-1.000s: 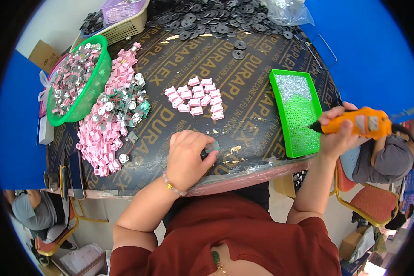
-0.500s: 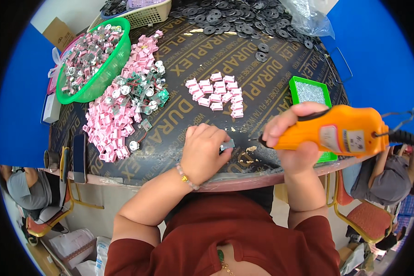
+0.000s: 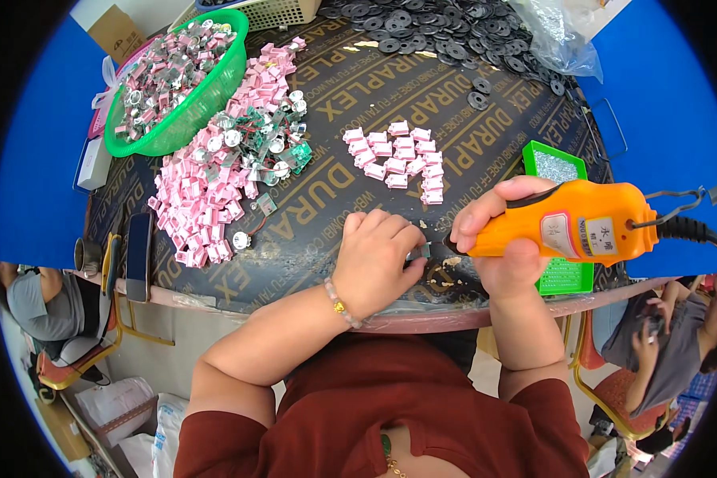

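Observation:
My right hand (image 3: 511, 267) is wrapped round an orange electric screwdriver (image 3: 570, 227). It lies level, with its bit end pointing left toward my left hand (image 3: 378, 256). Between thumb and fingers, that hand pinches a small grey-green part (image 3: 420, 252) just above the table's near edge. Fingers hide most of the part, and whether the bit touches it I cannot make out. Beyond my hands, several pink plastic housings (image 3: 404, 148) lie in a loose cluster.
At left, a heap of pink housings (image 3: 195, 215) mixes with wired lamp pieces beside a full green basket (image 3: 235, 60). Black discs (image 3: 454, 48) cover the far side. A green tray (image 3: 579, 167) holds small metal pieces. A phone (image 3: 139, 247) lies left; the screwdriver's cord (image 3: 685, 229) runs right.
The table scene has shifted rightward in view. The gap between screwdriver and pinched part has narrowed. Both hands keep their holds. At right, a co-worker's hands have come into view.

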